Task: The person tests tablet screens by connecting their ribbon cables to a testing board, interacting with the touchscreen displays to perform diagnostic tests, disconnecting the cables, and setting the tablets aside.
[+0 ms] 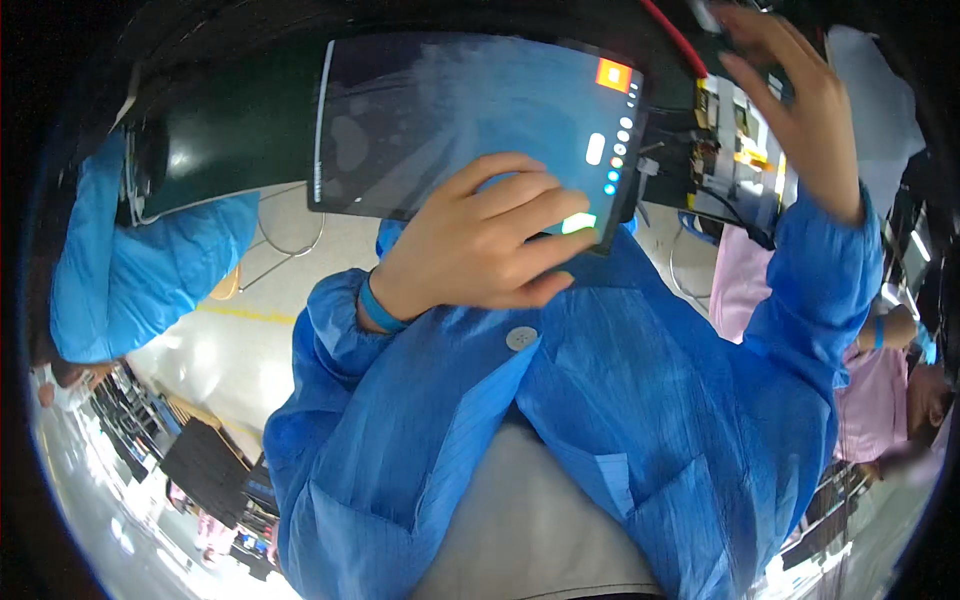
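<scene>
Left hand (490, 235), fingers spread, over glossy black rectangular display (430, 110) at dark-green table's (220, 145) near edge. Right hand (805, 95), grip indeterminable, near white-and-yellow assembly (745, 125). Pale floor (215, 365) below.

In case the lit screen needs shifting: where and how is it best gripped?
The screen is probably best pinched at its left edge, from the person's left: it is a flat slab, and that straight edge is uncovered, while the left hand is over its lower right part and connectors sit by its right edge.
</scene>
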A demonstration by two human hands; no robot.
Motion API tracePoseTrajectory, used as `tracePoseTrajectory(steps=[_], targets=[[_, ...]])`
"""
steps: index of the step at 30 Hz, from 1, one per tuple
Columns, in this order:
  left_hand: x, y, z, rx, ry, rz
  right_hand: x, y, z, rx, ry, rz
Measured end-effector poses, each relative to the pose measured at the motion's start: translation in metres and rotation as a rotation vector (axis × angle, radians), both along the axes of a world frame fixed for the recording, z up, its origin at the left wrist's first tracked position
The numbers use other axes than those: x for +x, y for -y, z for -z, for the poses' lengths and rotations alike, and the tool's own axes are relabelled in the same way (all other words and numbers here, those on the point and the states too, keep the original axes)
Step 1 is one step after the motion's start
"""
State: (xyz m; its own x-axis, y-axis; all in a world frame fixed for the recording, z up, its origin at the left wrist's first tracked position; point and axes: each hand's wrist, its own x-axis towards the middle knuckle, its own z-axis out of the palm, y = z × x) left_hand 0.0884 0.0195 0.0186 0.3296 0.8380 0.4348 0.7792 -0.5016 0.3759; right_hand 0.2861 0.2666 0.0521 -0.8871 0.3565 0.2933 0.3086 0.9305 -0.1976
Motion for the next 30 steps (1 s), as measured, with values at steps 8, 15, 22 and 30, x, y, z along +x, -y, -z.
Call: tracePoseTrajectory(steps=[8, 15, 22, 30], targets=[[0.014, -0.051, -0.015, -0.182, -0.019, -0.214, 0.026, 0.107, 0.038, 0.012, -0.041, 0.032], [0.026, -0.091, 0.012, -0.439, -0.090, -0.327, 0.022, 0.086, 0.049, -0.057, 0.017, -0.155], [0.032, -0.088, 0.004, -0.341, -0.167, -0.366, 0.027, 0.074, 0.051, -0.090, 0.028, -0.242], [0.033, -0.091, 0.001, -0.350, -0.163, -0.371, 0.027, 0.069, 0.050, -0.103, 0.039, -0.269]])
